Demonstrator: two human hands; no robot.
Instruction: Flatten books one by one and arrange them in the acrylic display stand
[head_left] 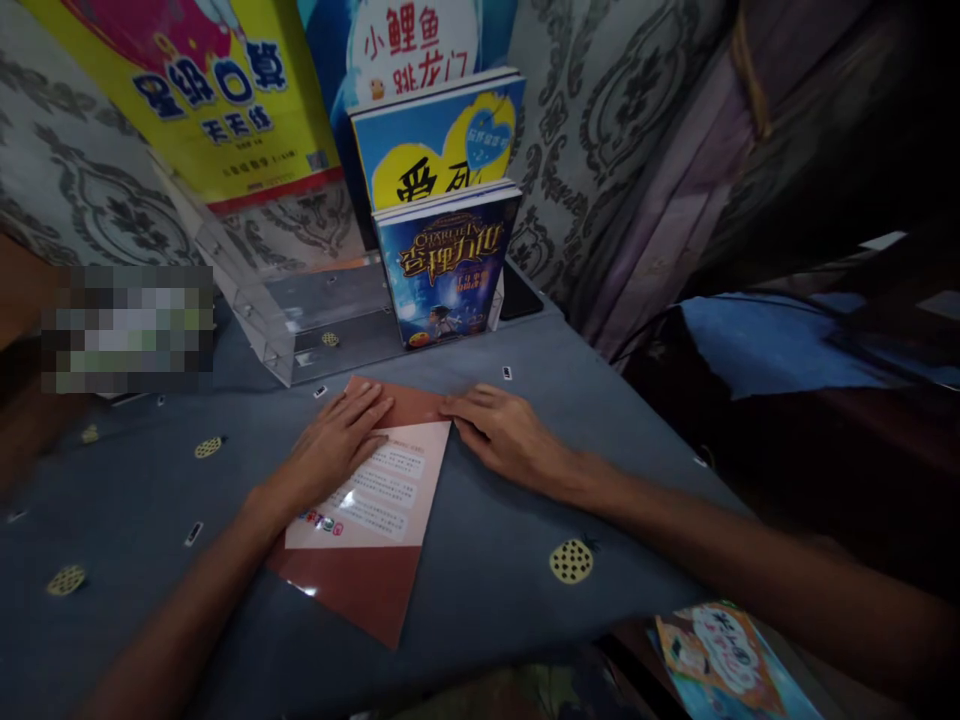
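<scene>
A thin brown book with a pale printed panel lies at a slant on the grey-blue tablecloth in front of me. Its print appears upside down from my side. My left hand rests flat on the book's upper left part, fingers stretched out. At the upper right corner of the book, my right hand has its fingers curled, with thumb and forefinger pinched on the edge. The lower side of that pinch is hidden from view.
Behind the book stands a clear acrylic rack holding upright books, including a dark blue one and a yellow one. A dark flat object lies beside it. Another colourful book sits below the table's right edge. Something blurred is at far left.
</scene>
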